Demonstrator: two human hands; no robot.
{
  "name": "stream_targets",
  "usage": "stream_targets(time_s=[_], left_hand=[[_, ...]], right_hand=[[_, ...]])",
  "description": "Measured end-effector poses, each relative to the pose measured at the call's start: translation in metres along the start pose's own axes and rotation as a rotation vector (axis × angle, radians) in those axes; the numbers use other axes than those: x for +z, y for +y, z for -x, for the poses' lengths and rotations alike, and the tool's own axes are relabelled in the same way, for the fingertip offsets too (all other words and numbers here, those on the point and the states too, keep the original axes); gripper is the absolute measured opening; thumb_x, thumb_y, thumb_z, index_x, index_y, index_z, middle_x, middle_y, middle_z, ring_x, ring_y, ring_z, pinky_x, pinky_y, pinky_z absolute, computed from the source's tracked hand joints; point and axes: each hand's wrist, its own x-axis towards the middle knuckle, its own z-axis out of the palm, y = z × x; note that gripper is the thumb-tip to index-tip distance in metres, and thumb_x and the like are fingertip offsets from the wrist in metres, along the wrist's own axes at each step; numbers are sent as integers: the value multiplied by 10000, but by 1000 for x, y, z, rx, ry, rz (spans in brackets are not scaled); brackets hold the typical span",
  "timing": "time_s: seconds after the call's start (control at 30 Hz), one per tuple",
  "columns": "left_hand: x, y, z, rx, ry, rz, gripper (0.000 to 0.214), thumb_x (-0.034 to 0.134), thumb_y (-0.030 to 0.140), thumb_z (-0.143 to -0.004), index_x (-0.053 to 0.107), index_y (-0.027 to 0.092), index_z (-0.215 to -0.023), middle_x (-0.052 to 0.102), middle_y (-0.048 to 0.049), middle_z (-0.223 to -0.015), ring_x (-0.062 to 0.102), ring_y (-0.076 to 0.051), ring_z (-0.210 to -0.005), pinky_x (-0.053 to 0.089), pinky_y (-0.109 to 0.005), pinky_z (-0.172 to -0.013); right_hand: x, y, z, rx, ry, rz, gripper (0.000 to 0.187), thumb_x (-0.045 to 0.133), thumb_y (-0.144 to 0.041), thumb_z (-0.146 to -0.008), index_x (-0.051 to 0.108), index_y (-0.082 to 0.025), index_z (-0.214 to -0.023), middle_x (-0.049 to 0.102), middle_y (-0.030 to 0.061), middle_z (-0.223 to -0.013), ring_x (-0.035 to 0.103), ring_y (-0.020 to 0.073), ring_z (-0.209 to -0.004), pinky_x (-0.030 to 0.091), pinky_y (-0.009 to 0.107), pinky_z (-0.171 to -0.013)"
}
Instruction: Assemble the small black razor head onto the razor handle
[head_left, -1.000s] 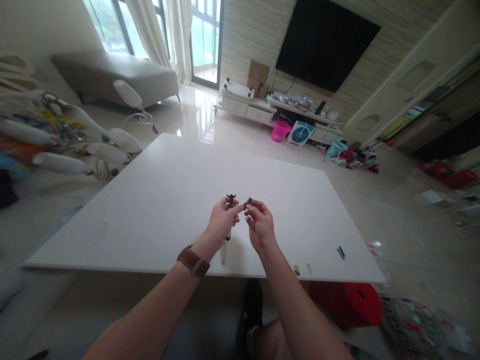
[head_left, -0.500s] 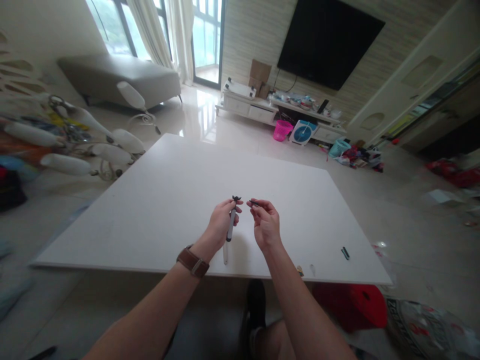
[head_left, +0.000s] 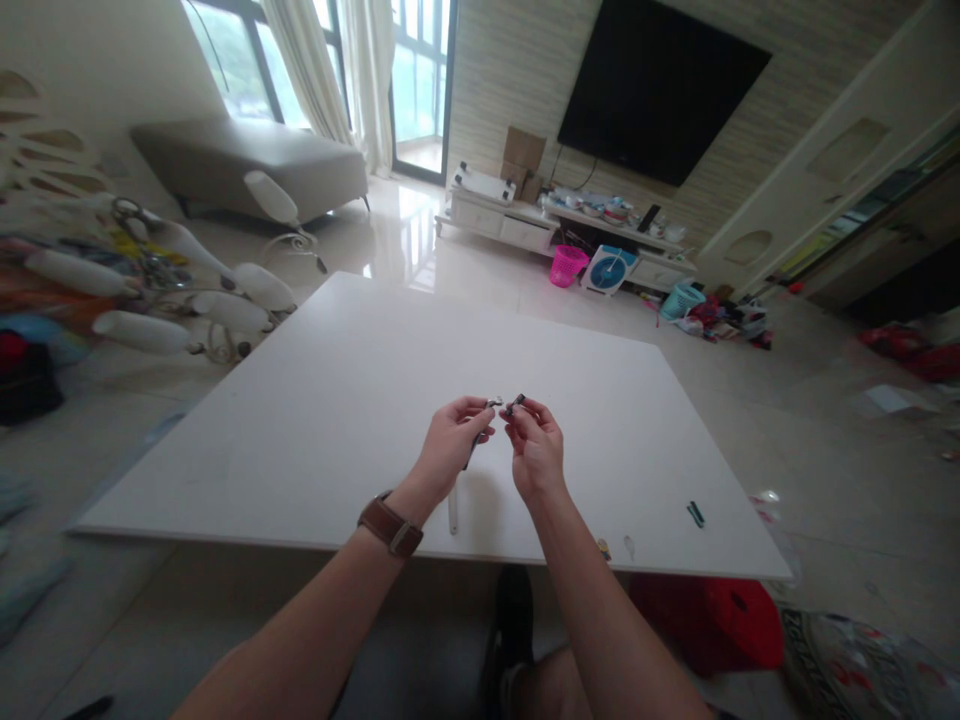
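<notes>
Slim pen [head_left: 478,446], just one, is pinched in your left hand [head_left: 452,447] above the near middle of the white table [head_left: 337,400]. Your right hand [head_left: 537,457] has its fingertips closed on one small black piece [head_left: 516,403] right beside the pen's tip. Down on the table you've got one white tube [head_left: 452,512] below your left hand, one dark clip [head_left: 695,514] off right, and two tiny bits [head_left: 604,547] at the near edge.

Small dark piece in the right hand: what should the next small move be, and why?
Probably bring the small dark piece slightly leftward onto the top of the pen-like tool. The right hand pinches it level with that top, which the left hand holds above the table, with only a narrow gap between them.
</notes>
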Motion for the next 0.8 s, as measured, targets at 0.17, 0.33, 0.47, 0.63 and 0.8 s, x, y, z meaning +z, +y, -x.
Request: stream_targets(time_s=[0.17, 0.33, 0.47, 0.63, 0.8], left_hand=[[-1, 4, 8, 51, -31, -64, 314, 833, 360, -656, 688, 142, -830, 694, -37, -830, 615, -124, -674, 479, -269, -668], [-3, 1, 7, 59, -59, -71, 287, 841, 308, -650, 621, 158, -755, 666, 3, -747, 596, -109, -658, 435, -243, -646], [-1, 2, 4, 38, -71, -39, 283, 830, 324, -658, 631, 156, -771, 681, -15, -792, 609, -116, -673, 459, -257, -672], [3, 5, 1, 2, -78, -3, 289, 803, 321, -673, 599, 168, -810, 684, -13, -810, 613, -112, -627, 470, -257, -649], [5, 2, 1, -5, -103, 60, 256, 738, 265, -692, 506, 190, -772, 663, 6, -734, 530, -78, -551, 384, -207, -548]], right_hand=[[-3, -5, 5, -27, -17, -13, 282, 826, -215, -611, 632, -202, -816, 742, -13, -786, 716, 142, -729, 483, 244, -675], [-2, -7, 5, -44, -46, 25, 258, 820, -242, -618, 624, -201, -782, 746, -14, -790, 685, 124, -708, 452, 232, -654], [1, -6, 2, -54, -53, 35, 236, 822, -235, -604, 652, -193, -763, 733, -28, -767, 639, 93, -665, 417, 214, -627], [2, -5, -1, -34, -61, 5, 208, 811, -229, -621, 657, -189, -755, 732, -15, -762, 666, 114, -694, 441, 223, -634], [2, -6, 0, -42, -86, -40, 169, 796, -179, -607, 646, -187, -683, 731, 4, -726, 683, 136, -699, 525, 273, -711]])
